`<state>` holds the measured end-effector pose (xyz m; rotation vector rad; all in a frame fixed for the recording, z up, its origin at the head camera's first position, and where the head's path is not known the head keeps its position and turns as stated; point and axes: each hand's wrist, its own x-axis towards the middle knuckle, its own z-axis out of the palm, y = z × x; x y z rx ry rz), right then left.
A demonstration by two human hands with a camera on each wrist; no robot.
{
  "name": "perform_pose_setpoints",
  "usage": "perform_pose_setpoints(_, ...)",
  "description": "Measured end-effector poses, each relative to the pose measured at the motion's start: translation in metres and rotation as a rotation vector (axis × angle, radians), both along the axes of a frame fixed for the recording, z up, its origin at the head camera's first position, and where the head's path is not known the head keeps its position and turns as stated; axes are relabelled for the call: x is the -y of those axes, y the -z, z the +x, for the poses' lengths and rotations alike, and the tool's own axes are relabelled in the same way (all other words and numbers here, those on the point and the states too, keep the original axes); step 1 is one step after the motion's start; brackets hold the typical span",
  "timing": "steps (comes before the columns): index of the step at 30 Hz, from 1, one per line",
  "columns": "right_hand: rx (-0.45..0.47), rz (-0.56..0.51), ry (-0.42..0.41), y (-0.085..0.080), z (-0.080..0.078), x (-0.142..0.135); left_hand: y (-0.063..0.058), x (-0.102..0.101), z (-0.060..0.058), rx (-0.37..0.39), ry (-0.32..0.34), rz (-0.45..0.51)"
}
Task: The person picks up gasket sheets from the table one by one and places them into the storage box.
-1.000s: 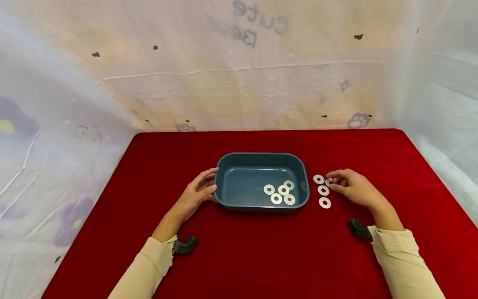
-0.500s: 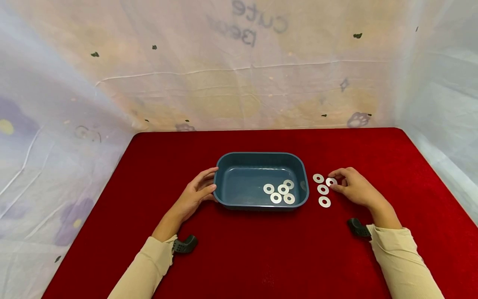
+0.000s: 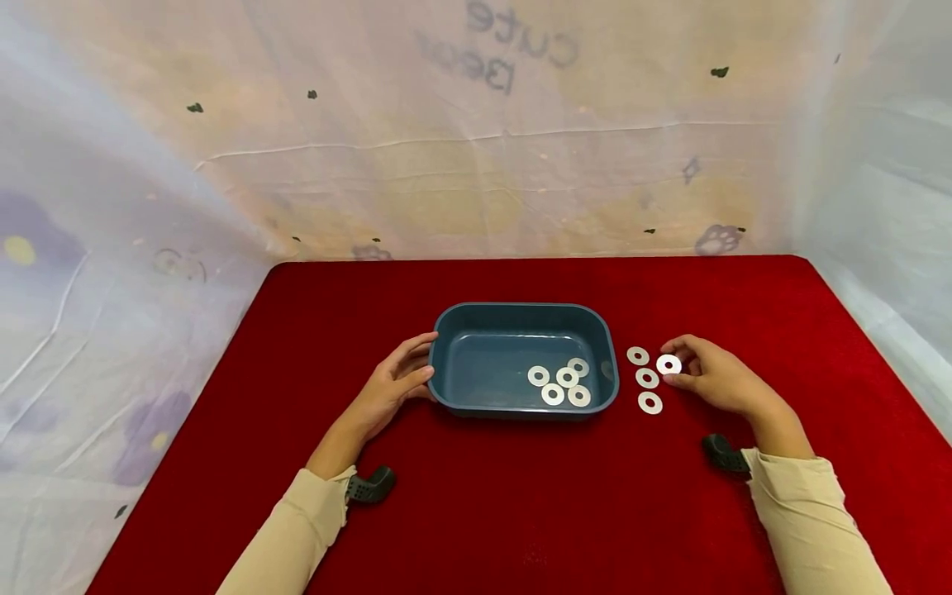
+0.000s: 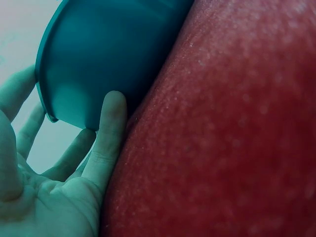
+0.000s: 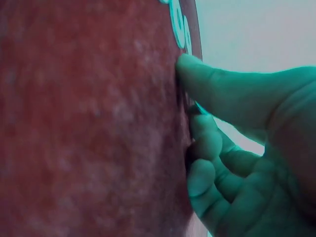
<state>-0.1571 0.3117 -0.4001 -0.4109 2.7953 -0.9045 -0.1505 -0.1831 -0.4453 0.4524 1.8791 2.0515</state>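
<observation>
A blue-grey rectangular tub stands in the middle of the red table in the head view. My left hand touches its left end with spread, fairly straight fingers; the left wrist view shows fingertips against the tub's outer wall. Several flat metal washers lie inside, toward the tub's right front. To the right of the tub my right hand pinches a washer between thumb and fingers, close to the cloth. Left of that hand, 3 more washers lie in a rough column. In the right wrist view my fingers mostly hide the pinched washer.
Red cloth covers the table. Behind it hangs a pale printed fabric wall, with further fabric at the left and right sides. A dark wrist device sits at the left cuff, another dark wrist device at the right.
The pinched washer has shifted slightly right, away from the column, and its face now shows fully. My left hand and the tub have stayed in place.
</observation>
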Motion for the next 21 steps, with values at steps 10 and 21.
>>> perform_pose_setpoints(10, -0.021, 0.034, -0.027, 0.001, -0.001, -0.009, -0.003, -0.002, 0.001, 0.002, -0.003, -0.003)
perform_pose_setpoints(21, 0.004, 0.039, -0.048, 0.001, 0.001, -0.012, -0.003, -0.003, 0.001, 0.002, -0.007, -0.004)
